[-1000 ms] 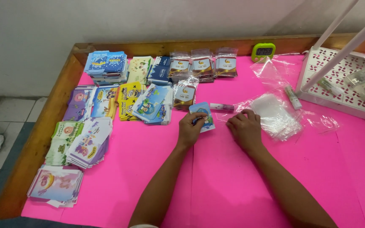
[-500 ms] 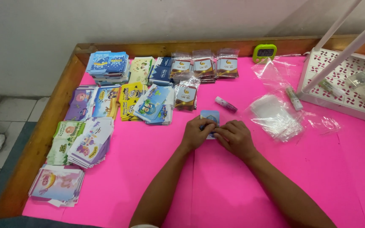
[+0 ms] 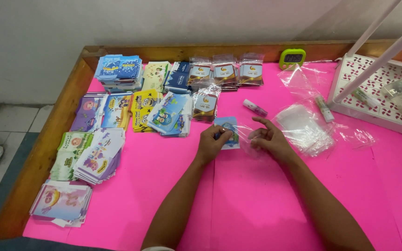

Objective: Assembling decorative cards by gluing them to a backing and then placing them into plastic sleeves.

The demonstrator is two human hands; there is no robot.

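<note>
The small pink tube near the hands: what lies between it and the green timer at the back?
In the head view, only bare pink table separates the small pink tube from the green timer.

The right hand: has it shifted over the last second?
Yes. The right hand has drawn back toward the person, off the stack of clear bags, which lies where it was; the small vial now lies uncovered.
</note>
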